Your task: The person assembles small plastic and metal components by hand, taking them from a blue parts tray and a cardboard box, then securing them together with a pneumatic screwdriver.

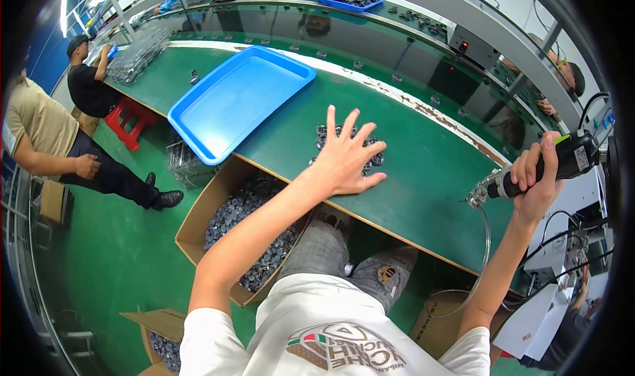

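My left hand (348, 154) lies with fingers spread over a cluster of small dark and metallic parts (375, 159) on the green bench top. It partly covers them, so their exact kind is hard to make out. To the right, my right hand (539, 177) is wrapped round a black powered screwdriver (574, 156), held above the bench. Its clear nose piece (477, 192) points left, and a transparent hose (488, 244) hangs from it in a curve. The tip is apart from the bench parts.
A blue tray (241, 98) sits on the bench to the left. Below the edge stands a cardboard box (192, 234) of small grey parts. A conveyor (264, 22) carrying small pieces runs beyond. One person (49, 134) stands at left; another (86, 78) works farther back.
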{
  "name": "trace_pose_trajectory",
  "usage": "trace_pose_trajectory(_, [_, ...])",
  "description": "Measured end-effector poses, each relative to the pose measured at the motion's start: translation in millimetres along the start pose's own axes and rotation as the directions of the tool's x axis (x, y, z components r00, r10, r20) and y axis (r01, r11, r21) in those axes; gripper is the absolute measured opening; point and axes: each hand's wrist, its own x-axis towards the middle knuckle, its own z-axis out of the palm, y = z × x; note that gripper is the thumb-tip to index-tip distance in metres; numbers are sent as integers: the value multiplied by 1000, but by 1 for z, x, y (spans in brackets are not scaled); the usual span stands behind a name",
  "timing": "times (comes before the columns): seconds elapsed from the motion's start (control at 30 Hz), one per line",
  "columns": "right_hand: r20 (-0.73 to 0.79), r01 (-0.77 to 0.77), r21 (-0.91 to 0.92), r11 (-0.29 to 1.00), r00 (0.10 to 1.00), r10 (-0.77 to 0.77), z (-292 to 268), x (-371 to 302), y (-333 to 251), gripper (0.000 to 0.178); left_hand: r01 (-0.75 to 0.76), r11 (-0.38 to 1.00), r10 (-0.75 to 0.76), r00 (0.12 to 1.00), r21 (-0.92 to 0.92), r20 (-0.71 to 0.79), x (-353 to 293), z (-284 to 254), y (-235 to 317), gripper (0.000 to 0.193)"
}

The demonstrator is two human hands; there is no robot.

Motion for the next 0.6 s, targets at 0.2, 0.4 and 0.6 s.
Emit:
trace_pose_trajectory(0.2, [7, -1, -6, 1000, 1000, 1, -4, 6, 0, 18, 70, 988, -51, 988, -134, 146, -14, -17, -30, 48])
trace_pose_trajectory(0.4, [3, -16, -24, 1000, 1000, 16, -19, 5, 9, 21, 223, 974, -217, 970, -44, 106, -97, -71, -25, 43])
trace_pose_trajectory(0.6, [127, -17, 40, 999, 992, 12, -32, 2, 4, 21, 479, 876, -483, 872, 60, 81, -200, -105, -16, 39])
